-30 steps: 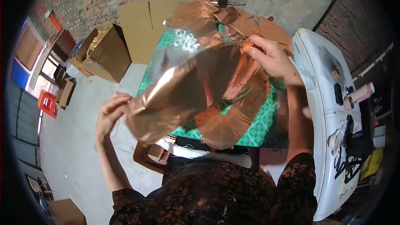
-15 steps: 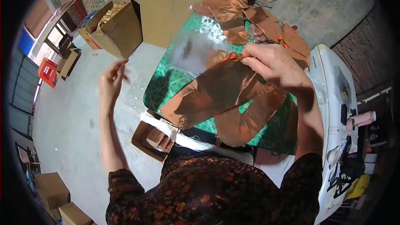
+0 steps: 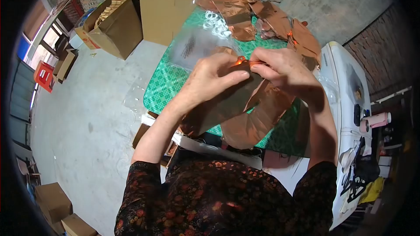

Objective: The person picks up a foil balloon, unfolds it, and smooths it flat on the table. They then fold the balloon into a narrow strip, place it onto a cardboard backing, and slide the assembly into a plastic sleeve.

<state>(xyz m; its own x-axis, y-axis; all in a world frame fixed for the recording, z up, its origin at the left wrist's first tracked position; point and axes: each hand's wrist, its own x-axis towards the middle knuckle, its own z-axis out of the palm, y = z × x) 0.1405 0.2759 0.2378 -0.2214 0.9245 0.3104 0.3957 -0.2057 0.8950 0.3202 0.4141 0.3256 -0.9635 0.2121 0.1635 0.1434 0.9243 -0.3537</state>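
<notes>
Both hands meet over the green checked table (image 3: 159, 88) at the gathered top edge of a copper-coloured foil sheet (image 3: 221, 100). My left hand (image 3: 214, 76) pinches that edge from the left, thumb stretched along it. Close beside it, my right hand (image 3: 280, 67) is closed on the same edge. A small shiny orange loop (image 3: 240, 60) shows between the two hands. Another copper foil piece (image 3: 258, 124) hangs beneath. White rings (image 3: 215, 24) lie on a clear plastic bag (image 3: 192, 50) behind my left hand.
More crumpled copper foil (image 3: 232, 6) lies at the table's back. An open cardboard box (image 3: 114, 30) stands on the floor at the back left. A white appliance (image 3: 345, 87) with a pink bottle (image 3: 378, 120) is on the right. Smaller boxes (image 3: 52, 199) are at the lower left.
My left hand has come in from the far left, over the floor, to the foil's top edge beside my right hand. My right hand keeps its hold. The view has shifted slightly.
</notes>
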